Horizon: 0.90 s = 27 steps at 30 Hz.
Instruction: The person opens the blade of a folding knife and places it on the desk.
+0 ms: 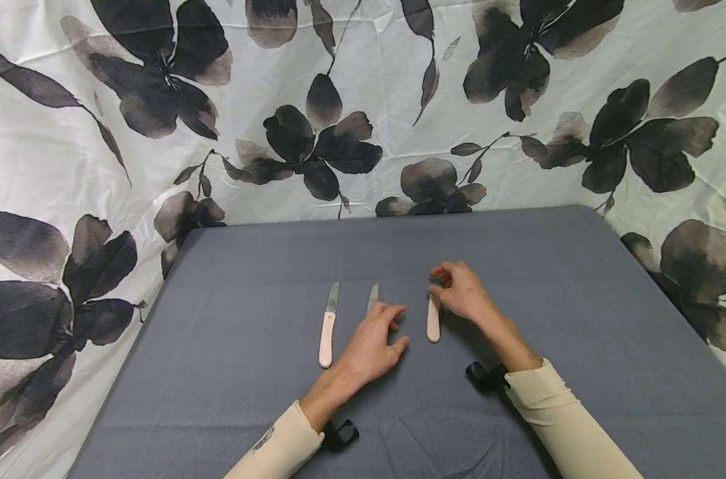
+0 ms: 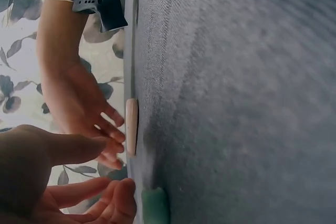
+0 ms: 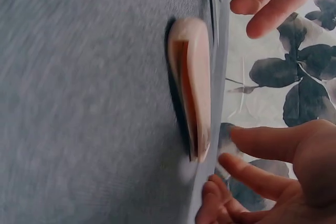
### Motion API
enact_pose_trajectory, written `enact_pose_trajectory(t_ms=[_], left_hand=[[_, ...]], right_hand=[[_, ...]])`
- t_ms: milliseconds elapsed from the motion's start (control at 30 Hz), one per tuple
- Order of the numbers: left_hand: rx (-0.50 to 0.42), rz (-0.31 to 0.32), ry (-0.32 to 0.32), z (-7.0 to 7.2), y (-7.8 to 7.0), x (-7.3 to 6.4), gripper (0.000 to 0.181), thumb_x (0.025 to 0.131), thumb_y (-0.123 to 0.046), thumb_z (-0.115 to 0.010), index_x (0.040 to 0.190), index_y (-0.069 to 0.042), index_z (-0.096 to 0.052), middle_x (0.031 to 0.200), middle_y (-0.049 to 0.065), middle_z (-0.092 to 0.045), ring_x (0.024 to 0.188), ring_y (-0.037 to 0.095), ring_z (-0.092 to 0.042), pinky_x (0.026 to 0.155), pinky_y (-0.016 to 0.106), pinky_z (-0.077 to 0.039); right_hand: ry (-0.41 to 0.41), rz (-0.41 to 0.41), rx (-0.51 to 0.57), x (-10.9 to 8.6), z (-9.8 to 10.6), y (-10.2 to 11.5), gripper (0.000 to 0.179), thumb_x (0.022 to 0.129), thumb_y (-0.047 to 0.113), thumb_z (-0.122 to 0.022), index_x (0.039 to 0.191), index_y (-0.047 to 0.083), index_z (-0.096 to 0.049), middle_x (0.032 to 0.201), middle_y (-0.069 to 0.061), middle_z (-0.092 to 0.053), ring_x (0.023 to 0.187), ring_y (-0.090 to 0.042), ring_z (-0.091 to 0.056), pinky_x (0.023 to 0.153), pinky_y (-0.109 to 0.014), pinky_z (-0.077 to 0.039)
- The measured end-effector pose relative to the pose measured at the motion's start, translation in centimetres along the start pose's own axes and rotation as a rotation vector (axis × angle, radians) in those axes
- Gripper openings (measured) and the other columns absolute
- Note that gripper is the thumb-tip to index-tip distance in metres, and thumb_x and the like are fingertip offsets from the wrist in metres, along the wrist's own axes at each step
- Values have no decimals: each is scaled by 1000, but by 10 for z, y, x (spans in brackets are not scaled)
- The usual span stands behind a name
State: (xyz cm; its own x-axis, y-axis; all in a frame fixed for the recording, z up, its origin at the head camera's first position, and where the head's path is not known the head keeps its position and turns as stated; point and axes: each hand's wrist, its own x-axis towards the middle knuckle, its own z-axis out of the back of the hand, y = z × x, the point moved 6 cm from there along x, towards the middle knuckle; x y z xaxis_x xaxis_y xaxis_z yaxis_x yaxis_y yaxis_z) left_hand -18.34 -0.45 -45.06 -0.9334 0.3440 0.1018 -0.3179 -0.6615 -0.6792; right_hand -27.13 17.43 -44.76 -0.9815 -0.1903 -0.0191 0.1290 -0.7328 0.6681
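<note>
Two pale pink-handled folding knives and a third knife lie on the grey cloth. The left knife (image 1: 327, 332) has its blade out, pointing away. My left hand (image 1: 371, 346) hovers over the middle knife (image 1: 373, 296), fingers loosely bent and holding nothing; only its blade shows from above, and a green handle (image 2: 156, 206) appears below the fingers in the left wrist view. By the far end of the right knife (image 1: 433, 322) is my right hand (image 1: 461, 291), thumb and fingers apart. A slot runs along that handle in the right wrist view; its blade cannot be made out.
Grey cloth (image 1: 249, 399) covers the table, with a few creases near the front. Behind and beside it hangs a white floral sheet (image 1: 351, 66). Black straps (image 1: 340, 436) sit at both wrists, below cream sleeves (image 1: 569, 412).
</note>
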Motion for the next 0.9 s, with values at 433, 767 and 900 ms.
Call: enact_pose_trajectory(t_ms=[433, 767, 900], left_hand=[[-6, 1, 85, -13, -6, 7, 56, 94, -10, -75, 145, 3, -55, 125, 12, -63, 103, 21, -67, 84, 26, -54], [16, 14, 104, -15, -8, 16, 59, 92, -11, -78, 145, 4, -55, 121, 12, -63, 95, 18, -65, 81, 24, -52], [18, 27, 117, -16, -9, 19, 59, 92, -12, -79, 144, 3, -56, 121, 12, -63, 95, 18, -65, 80, 24, -52]], right_hand=[[113, 14, -15, -4, -6, -6, 24, 101, 10, -64, 120, -4, -69, 103, -19, -66, 86, -25, -61, 70, -33, -48], [116, -18, -13, -3, -4, -7, 17, 100, 12, -66, 110, -3, -69, 94, -14, -65, 78, -20, -57, 67, -30, -45], [109, -36, -5, -3, -3, -9, 17, 99, 13, -67, 107, -2, -69, 93, -13, -65, 79, -20, -57, 68, -30, -44]])
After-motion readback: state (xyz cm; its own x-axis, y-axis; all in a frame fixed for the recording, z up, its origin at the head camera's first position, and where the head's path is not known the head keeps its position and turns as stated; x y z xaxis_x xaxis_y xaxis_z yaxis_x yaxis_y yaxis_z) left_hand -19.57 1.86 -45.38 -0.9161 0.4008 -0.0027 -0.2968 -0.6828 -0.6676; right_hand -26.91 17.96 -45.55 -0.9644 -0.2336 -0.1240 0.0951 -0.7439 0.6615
